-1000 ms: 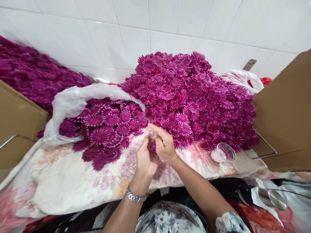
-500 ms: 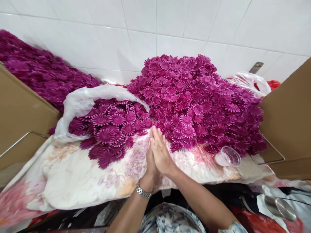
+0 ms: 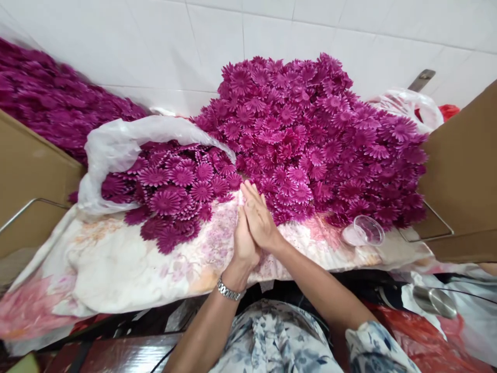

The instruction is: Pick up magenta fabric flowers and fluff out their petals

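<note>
My left hand, with a metal watch on its wrist, rests palm to palm against my right hand. The fingers of both are stretched out and point away from me, and no object shows between them. Just past the fingertips lies a large heap of purple artificial flower heads. To the left, more purple flower heads spill from a white plastic bag onto the floral cloth. The inner faces of both palms are hidden.
Cardboard boxes stand at the left and right. A clear plastic cup is tipped near the cloth's front edge. More flowers are piled behind the left box, against the white tiled wall.
The camera has tilted down, so the cloth, flowers and boxes sit higher in view. My hands stay pressed together, with the right palm turned slightly across the left.
</note>
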Tool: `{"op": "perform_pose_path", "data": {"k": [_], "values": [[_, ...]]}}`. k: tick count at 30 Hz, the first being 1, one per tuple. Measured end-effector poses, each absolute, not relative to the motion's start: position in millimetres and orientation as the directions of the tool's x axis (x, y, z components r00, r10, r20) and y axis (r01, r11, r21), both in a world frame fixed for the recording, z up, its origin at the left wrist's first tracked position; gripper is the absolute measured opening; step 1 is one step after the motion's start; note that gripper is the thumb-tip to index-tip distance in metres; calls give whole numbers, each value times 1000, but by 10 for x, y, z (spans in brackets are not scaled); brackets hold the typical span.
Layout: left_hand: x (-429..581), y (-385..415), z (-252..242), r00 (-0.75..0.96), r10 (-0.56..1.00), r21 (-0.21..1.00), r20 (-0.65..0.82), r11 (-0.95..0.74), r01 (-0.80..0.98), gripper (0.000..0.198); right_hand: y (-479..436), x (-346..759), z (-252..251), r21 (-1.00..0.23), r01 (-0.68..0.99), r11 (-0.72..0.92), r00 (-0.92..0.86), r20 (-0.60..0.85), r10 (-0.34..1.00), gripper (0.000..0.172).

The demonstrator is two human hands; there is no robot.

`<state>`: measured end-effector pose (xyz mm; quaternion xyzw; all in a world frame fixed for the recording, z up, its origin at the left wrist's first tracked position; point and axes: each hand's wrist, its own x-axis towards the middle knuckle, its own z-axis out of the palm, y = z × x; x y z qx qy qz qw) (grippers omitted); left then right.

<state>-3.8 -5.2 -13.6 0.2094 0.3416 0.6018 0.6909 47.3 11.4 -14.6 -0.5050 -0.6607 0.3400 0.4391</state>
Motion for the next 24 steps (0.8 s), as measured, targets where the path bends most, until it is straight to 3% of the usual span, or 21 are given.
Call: {"op": "perform_pose_path", "data": {"k": [3,6,10,13,16,20,24], "values": [[6,-134,-111,147,947,567,-285,290,-771,31,289,621,-128,-875,410,257,-120,228,966,65],[-79,-92,-140,68,910,509,-408,289,-811,12,223,740,-140,-867,374,329,-129,303,944,60],[-187,-50,-190,-60,925,588,-374,187,-787,5,13,871,-169,-866,360,346,-75,343,936,43],[-170,-99,-183,-26,936,612,-351,208,-763,22,-80,924,-213,-793,486,368,-136,347,928,24],[-158,-155,-189,44,960,684,-275,228,-693,13,-112,961,-257,-796,508,330,-108,321,941,10],[-266,-173,-221,82,978,807,-193,205,-554,16,-122,1063,-248,-900,372,228,-139,189,972,10],[-402,-154,-199,217,950,792,-223,307,-528,20,-135,1185,-167,-926,309,216,-244,143,959,25]]}}
